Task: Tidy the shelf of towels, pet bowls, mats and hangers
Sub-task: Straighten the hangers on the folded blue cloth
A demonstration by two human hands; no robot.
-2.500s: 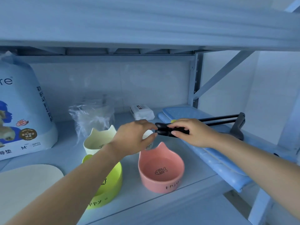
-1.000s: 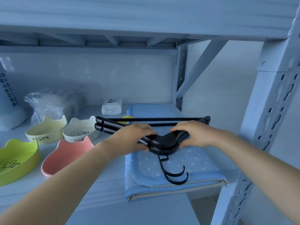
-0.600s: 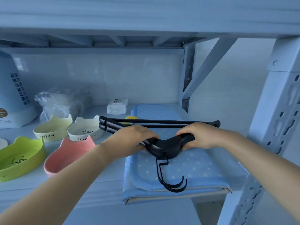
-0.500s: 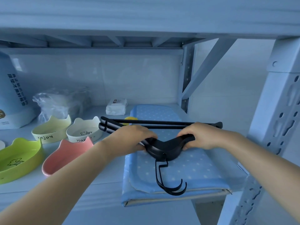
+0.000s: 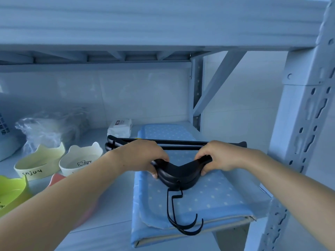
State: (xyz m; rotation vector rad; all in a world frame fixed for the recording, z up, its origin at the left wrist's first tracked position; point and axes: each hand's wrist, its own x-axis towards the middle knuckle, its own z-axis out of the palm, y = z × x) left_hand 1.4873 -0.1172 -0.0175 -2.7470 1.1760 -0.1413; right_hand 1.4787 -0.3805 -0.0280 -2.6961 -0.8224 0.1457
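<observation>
Two black hangers (image 5: 178,173) lie stacked flat on the folded blue dotted mats (image 5: 208,198) at the shelf's right end, hooks pointing toward me over the front edge. My left hand (image 5: 143,156) grips their left shoulder. My right hand (image 5: 219,156) grips the right shoulder. Left of the mats stand a white bowl (image 5: 81,161), a pale yellow bowl (image 5: 39,164), a green bowl (image 5: 10,191) and a pink bowl (image 5: 56,178), the pink one mostly hidden behind my left forearm.
A small white packet (image 5: 119,125) and a clear plastic bag (image 5: 49,125) sit at the back of the shelf (image 5: 112,205). A large blue-white bag (image 5: 4,134) shows at the left edge. The perforated grey upright (image 5: 299,142) stands close on the right.
The hangers were carried from above the bowls to the right and now lie flat on the blue mats. Over the last half second both hands stayed on them, almost still.
</observation>
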